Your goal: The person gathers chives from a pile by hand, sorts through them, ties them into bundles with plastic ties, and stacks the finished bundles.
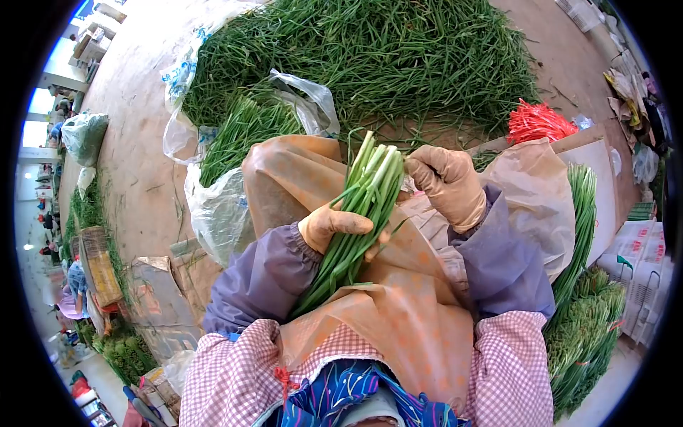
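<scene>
My left hand (336,226), in a tan glove, is wrapped around a bunch of garlic chives (371,183). The pale cut ends point away from me and the green leaves trail down over my left forearm. Just right of those pale ends is my right hand (447,183), gloved too, its fingers curled and pinched together at the bunch's edge. Whatever the right fingertips grip, if anything, is too small to make out. Below both hands an orange-tinted plastic apron (384,306) covers my lap.
A large heap of loose chives (370,53) spreads ahead on the floor. Plastic bags (220,213) lie at left, one with chives. Red ties (538,122) sit front right. Finished-looking bundles (587,334) are stacked at my right, near white boxes (640,263). Another person (75,292) is far left.
</scene>
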The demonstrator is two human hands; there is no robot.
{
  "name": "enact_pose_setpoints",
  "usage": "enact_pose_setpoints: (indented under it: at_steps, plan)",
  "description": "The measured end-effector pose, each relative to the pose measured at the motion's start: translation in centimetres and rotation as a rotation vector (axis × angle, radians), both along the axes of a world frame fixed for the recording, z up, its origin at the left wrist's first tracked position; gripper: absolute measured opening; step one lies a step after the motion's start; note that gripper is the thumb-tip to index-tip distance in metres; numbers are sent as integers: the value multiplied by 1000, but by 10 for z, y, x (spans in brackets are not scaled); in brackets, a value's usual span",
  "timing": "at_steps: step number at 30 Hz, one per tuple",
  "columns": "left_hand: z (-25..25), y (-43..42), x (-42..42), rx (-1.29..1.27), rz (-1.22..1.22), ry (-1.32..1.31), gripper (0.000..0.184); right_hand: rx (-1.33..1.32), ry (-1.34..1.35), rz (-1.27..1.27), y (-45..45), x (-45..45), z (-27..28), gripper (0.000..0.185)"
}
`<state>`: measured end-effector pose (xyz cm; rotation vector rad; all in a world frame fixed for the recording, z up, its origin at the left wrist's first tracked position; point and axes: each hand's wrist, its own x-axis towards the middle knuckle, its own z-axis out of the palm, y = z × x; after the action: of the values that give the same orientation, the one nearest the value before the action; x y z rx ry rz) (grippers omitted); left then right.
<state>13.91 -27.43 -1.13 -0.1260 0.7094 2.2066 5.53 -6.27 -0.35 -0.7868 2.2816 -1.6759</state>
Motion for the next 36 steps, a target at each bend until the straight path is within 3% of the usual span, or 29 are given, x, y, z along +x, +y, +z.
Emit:
enact_pose_setpoints:
  at_steps: [1, 3, 5, 7, 9, 12, 13, 16, 18, 20, 22, 23, 26, 29, 30, 31, 32, 33, 34, 36]
  plan:
    - [1, 0, 0, 30, 27, 4, 69, 47, 104, -33, 2, -1, -1, 21]
    - [3, -1, 0, 38, 33, 15, 69, -281, -109, -173, 8, -5, 0, 18]
    - [3, -2, 2, 44, 50, 11, 68, -509, -23, -515, 24, -29, 7, 19]
    - [3, -5, 3, 44, 74, -3, 68, -560, -147, -903, 63, -62, 10, 12]
    - [9, -4, 3, -32, 121, 7, 74, -824, -246, -987, 137, -106, -29, 15]
    - [10, -6, 2, -80, 161, 18, 76, -870, -113, -1196, 166, -119, -50, 16]
    - [9, -6, 0, -83, 164, 24, 76, -671, -87, -1301, 134, -107, -34, 17]
    - [7, -7, -5, -48, 182, 69, 76, -688, -188, -1147, 165, -128, -66, 15]
    - [6, -12, -2, -30, 208, 65, 76, -438, -118, -1009, 222, -155, -109, 32]
    - [7, -13, -7, -21, 202, 84, 76, -524, -129, -1085, 159, -141, -61, 44]
    - [10, -9, -9, -18, 165, 88, 75, -459, -313, -519, 57, -88, -6, 60]
    - [10, -6, -10, -36, 146, 87, 74, -444, -434, -247, 29, -65, -7, 71]
    - [6, -5, -13, -21, 155, 116, 74, -479, -862, 364, -24, -17, -30, 60]
    - [8, -13, -10, -8, 204, 90, 73, -341, -745, 318, -10, -32, -63, 54]
    - [9, -15, -9, 2, 216, 69, 73, -282, -647, 108, -7, -38, -54, 45]
    - [7, -19, -12, 1, 214, 117, 71, -406, -697, -20, 1, -47, -56, 34]
    - [7, -22, -16, -43, 257, 162, 70, -427, -687, -99, 17, -65, -81, 28]
    - [8, -23, -21, -86, 300, 208, 70, -101, -633, -235, 25, -74, -79, 21]
    - [10, -26, -27, -130, 341, 255, 69, 423, -232, -209, 36, -81, -86, 27]
    - [20, -34, -46, -146, 345, 232, 66, 186, -5, -273, 32, -72, -98, 46]
